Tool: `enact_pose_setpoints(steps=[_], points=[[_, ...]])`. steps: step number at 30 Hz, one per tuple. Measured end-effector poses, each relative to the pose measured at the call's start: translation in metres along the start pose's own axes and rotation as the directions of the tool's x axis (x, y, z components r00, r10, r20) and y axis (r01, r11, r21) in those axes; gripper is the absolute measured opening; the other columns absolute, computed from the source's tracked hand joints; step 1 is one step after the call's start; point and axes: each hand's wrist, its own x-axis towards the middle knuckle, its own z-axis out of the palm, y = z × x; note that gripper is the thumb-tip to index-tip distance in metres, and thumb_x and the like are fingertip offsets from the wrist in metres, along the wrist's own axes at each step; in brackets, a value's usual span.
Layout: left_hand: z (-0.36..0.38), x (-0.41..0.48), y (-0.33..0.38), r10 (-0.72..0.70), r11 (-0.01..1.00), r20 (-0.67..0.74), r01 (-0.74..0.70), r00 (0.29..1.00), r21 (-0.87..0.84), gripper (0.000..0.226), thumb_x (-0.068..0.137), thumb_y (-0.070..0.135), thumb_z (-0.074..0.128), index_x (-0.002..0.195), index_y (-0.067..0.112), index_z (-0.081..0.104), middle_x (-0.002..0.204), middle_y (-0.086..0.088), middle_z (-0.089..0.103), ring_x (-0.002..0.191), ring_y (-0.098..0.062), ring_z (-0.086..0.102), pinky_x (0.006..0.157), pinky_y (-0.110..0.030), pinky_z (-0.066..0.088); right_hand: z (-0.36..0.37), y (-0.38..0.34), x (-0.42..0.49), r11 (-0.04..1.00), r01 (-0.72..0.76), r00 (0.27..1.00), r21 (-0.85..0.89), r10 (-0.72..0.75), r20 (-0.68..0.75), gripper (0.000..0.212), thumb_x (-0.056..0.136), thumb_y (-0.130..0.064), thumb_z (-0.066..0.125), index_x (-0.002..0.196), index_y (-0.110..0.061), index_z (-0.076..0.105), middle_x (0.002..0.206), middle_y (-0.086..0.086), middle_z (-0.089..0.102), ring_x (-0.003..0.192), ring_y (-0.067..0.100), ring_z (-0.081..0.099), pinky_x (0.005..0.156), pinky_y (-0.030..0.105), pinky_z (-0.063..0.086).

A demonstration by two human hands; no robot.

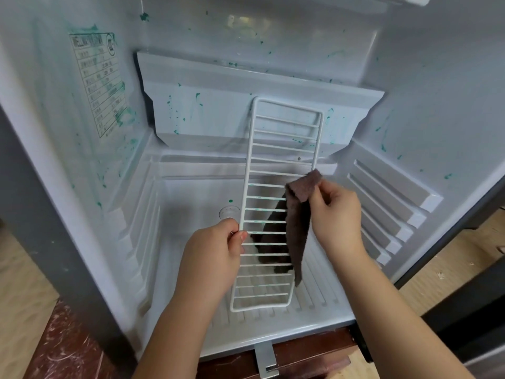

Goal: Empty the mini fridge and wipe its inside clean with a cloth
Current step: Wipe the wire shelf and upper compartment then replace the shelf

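The mini fridge (pixel 191 187) stands open in front of me, its white inside spattered with green stains on the back wall, side walls and floor. A narrow white wire shelf rack (pixel 284 138) is held up lengthwise inside the opening. My left hand (pixel 213 250) pinches the rack's left rail between thumb and fingers. My right hand (pixel 337 214) pinches a brown cloth (pixel 299 214), which is folded over the rack's right rail and hangs down on both sides of it.
A label sticker (pixel 99 86) is stuck on the fridge's left wall. Ribbed shelf ledges (pixel 388 203) line the right wall. A round drain cap (pixel 228 212) sits on the floor. The fridge stands on a reddish cabinet top (pixel 68 348); a metal hinge bracket (pixel 266 359) is below.
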Motion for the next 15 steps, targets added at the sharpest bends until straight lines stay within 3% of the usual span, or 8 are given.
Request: enact_pose_setpoints(steps=[5, 10, 13, 15], points=[[0.003, 0.001, -0.002, -0.013, 1.0, -0.006, 0.013, 1.0, -0.018, 0.025, 0.095, 0.026, 0.053, 0.071, 0.022, 0.053, 0.068, 0.004, 0.067, 0.064, -0.012, 0.062, 0.059, -0.027, 0.046, -0.003, 0.011, -0.021, 0.995, -0.072, 0.995, 0.062, 0.068, 0.067, 0.033, 0.097, -0.016, 0.052, 0.069, -0.001, 0.059, 0.049, -0.011, 0.039, 0.049, 0.005, 0.027, 0.05, 0.025, 0.025], [0.002, 0.001, -0.002, -0.034, 0.996, 0.009, 0.034, 0.999, -0.084, 0.023, 0.094, 0.025, 0.055, 0.072, 0.023, 0.055, 0.07, 0.004, 0.069, 0.058, -0.014, 0.064, 0.064, -0.036, 0.054, -0.004, 0.016, -0.038, 0.983, -0.14, 0.983, 0.121, 0.124, 0.133, 0.024, 0.095, -0.014, 0.054, 0.079, -0.008, 0.07, 0.067, 0.018, 0.06, 0.06, 0.008, 0.043, 0.055, 0.025, 0.033], [0.004, 0.002, -0.003, -0.04, 0.994, 0.014, 0.041, 0.999, -0.097, 0.022, 0.094, 0.025, 0.055, 0.073, 0.022, 0.056, 0.07, 0.003, 0.068, 0.059, -0.016, 0.064, 0.064, -0.04, 0.054, -0.007, 0.017, -0.041, 0.99, -0.125, 0.988, 0.062, 0.119, 0.101, 0.027, 0.095, -0.011, 0.053, 0.073, -0.009, 0.068, 0.052, -0.002, 0.052, 0.05, 0.001, 0.037, 0.048, 0.016, 0.029], [0.006, 0.002, -0.003, -0.04, 0.994, 0.027, 0.042, 0.999, -0.103, 0.021, 0.095, 0.026, 0.053, 0.075, 0.02, 0.057, 0.071, 0.002, 0.069, 0.061, -0.017, 0.065, 0.064, -0.04, 0.055, -0.011, 0.011, -0.039, 0.999, -0.047, 0.996, -0.023, 0.045, -0.077, 0.032, 0.096, -0.013, 0.053, 0.065, -0.011, 0.062, 0.044, -0.011, 0.043, 0.043, 0.003, 0.039, 0.045, 0.013, 0.025]])
